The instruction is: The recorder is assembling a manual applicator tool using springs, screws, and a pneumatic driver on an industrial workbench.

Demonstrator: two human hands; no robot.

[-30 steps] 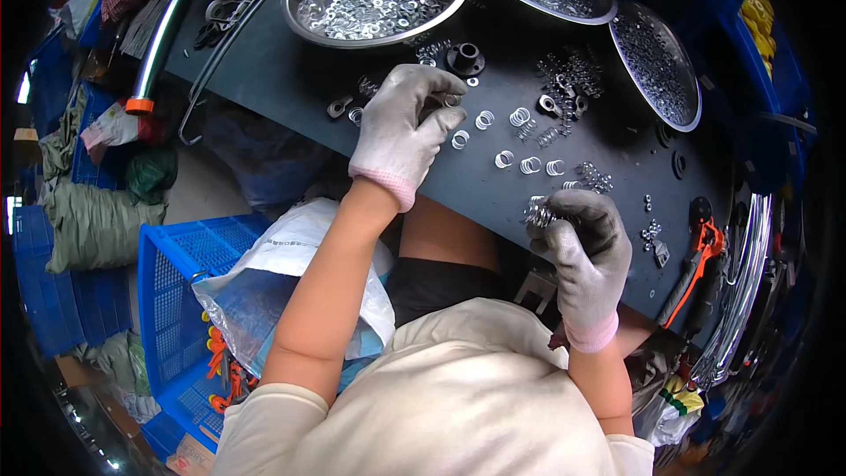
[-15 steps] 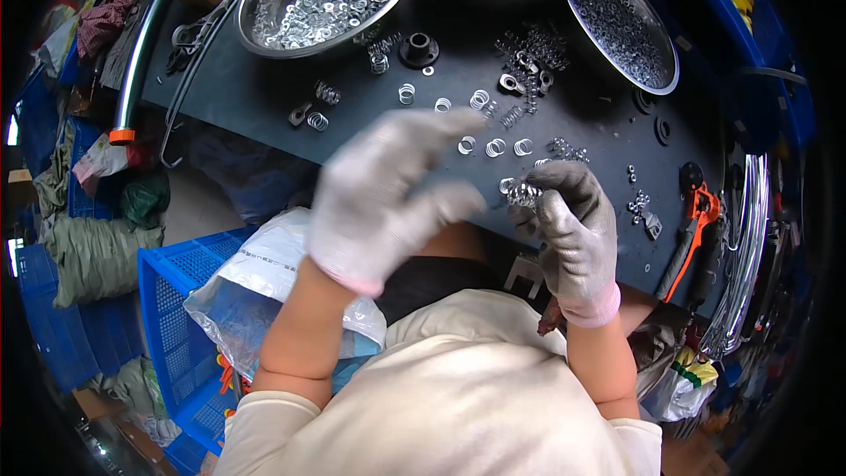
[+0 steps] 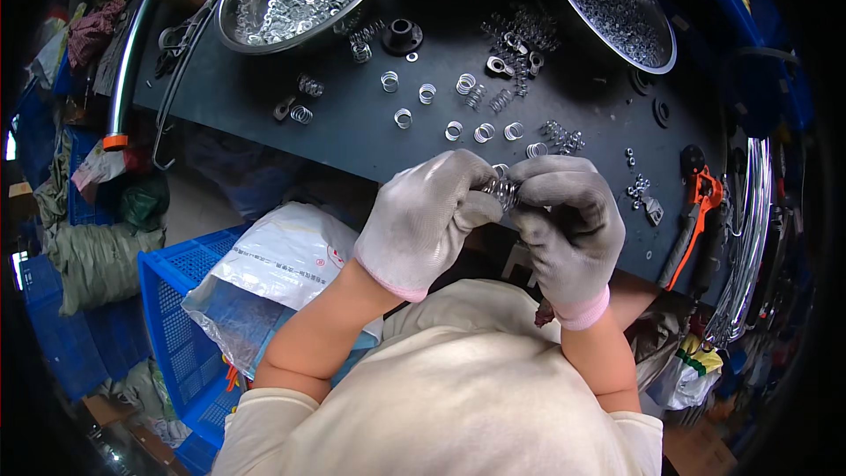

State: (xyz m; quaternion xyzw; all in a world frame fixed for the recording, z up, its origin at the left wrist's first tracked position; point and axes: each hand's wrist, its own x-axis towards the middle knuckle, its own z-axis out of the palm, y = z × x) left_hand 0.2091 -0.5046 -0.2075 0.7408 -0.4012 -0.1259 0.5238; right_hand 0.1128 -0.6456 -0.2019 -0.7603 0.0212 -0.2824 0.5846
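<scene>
My left hand (image 3: 432, 219) and my right hand (image 3: 568, 227), both in grey-white work gloves with pink cuffs, meet in front of me at the table's near edge. Between their fingertips is a small clump of metal coil springs (image 3: 504, 193), gripped from both sides. The fingers partly cover it, so how many springs are in it cannot be made out. Just beyond the gloves, several single coil springs (image 3: 484, 132) stand apart on the dark table (image 3: 352, 148). A looser heap of springs (image 3: 562, 137) lies beyond my right hand.
Metal bowls of small washer-like parts, one a left bowl (image 3: 231, 26), line the far side. A black flanged piece (image 3: 402, 37) stands near them. Orange-handled cutters (image 3: 696, 216) lie at the right. Below left are a blue crate (image 3: 163, 317) and a plastic bag (image 3: 282, 251).
My left hand has come right and down from its raised, spread position to close on the springs beside my right hand. The whole view has shifted slightly.
</scene>
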